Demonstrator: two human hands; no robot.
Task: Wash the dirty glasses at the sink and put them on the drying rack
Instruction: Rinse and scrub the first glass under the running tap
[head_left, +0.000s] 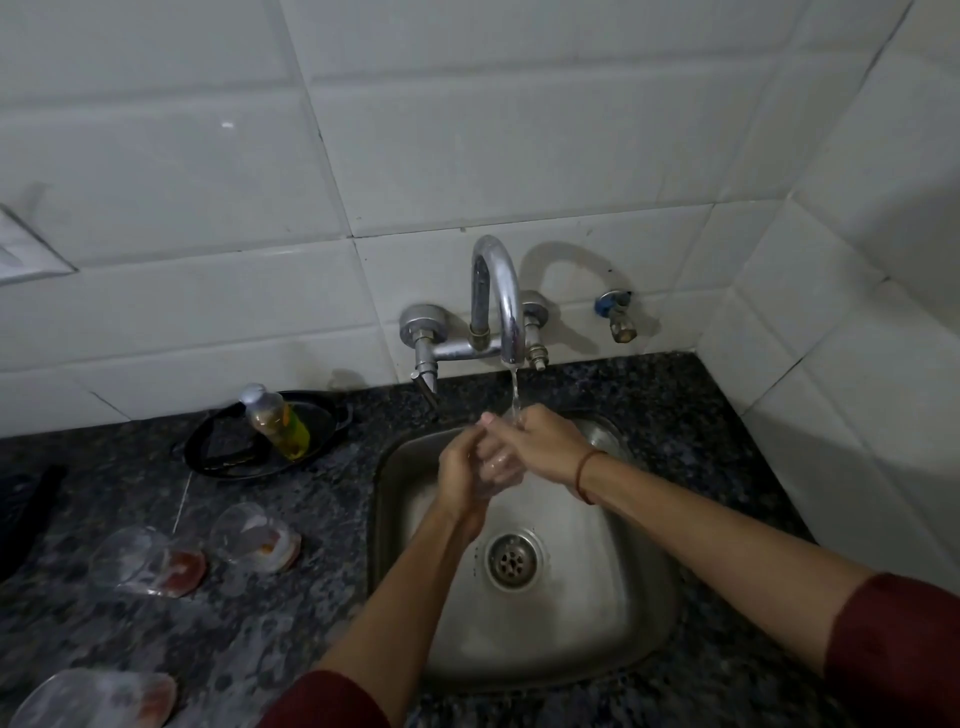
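Though the clear glass is barely discernible, the left hand and right hand clasp it under the tap.

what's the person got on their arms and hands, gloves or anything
No gloves: the left hand and right hand are bare. Both arms wear dark red sleeves, the left sleeve and right sleeve leaving the forearms bare. A thin red thread band circles the right wrist.

– Dirty ones?
– 3 clear glasses w/ red-orange dregs on counter, L of sink: front glass, middle glass, back glass
– 4th?
– Wet glass, held over sink
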